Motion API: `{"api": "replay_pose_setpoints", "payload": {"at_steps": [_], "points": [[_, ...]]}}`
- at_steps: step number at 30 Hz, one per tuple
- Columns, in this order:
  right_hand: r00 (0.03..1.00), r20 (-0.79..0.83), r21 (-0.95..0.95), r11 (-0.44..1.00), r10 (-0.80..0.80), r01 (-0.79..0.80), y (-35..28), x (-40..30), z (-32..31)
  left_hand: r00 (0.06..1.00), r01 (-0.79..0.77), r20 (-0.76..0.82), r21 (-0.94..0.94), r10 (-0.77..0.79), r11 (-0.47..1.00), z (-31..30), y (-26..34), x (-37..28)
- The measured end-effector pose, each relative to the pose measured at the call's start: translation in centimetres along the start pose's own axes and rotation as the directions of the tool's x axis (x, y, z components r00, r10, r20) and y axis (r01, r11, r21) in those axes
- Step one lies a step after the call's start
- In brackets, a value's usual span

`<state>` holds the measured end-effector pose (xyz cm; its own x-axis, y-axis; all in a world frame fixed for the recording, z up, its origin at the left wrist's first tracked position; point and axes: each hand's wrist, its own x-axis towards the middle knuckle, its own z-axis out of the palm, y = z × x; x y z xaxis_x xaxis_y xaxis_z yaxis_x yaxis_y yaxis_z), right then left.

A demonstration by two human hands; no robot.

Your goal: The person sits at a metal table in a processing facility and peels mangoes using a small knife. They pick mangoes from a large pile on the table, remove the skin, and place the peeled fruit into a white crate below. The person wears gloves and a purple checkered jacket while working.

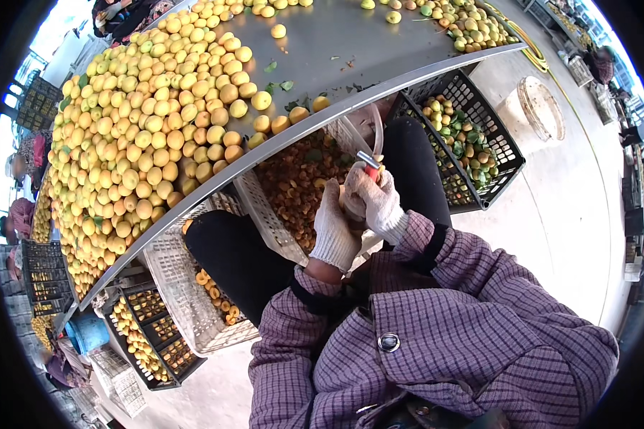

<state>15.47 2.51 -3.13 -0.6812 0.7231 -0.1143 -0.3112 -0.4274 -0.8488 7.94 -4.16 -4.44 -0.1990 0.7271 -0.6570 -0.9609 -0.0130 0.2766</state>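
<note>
White knit gloves cover both my hands, which meet above a white plastic crate [273, 214] of dark orange fruit pieces between my knees. My right hand [373, 198] is closed on a small tool with a red handle [372, 171] and a metal end, a clear tube [378, 128] rising beside it. Against it, my left hand [335, 225] is curled around what seems to be an apricot, mostly hidden by the fingers. Many whole apricots [155, 123] lie heaped on the metal table [322, 64] in front of me.
The table's raised metal edge [300, 139] crosses above my knees. At the left stand a white crate [177, 289] with halved apricots and a black crate [145, 332] of fruit. A black crate [494, 134] with greenish fruit and a white bucket [542, 110] are at the right. Other people sit farther off.
</note>
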Motion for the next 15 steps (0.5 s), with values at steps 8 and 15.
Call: {"api": "replay_pose_setpoints", "payload": {"at_steps": [8, 15], "points": [[0.939, -0.312, 0.292, 0.955, 0.143, -0.048, 1.4, 2.2, 0.2, 0.965, -0.187, -0.18, 0.031, 0.189, 0.982, 0.4, -0.6, 1.2], [0.925, -0.298, 0.44, 0.894, 0.235, -0.085, 0.1, 2.7, 1.7, 0.985, -0.171, -0.067, -0.18, 0.161, 0.969, -0.5, -1.0, 2.4]]}}
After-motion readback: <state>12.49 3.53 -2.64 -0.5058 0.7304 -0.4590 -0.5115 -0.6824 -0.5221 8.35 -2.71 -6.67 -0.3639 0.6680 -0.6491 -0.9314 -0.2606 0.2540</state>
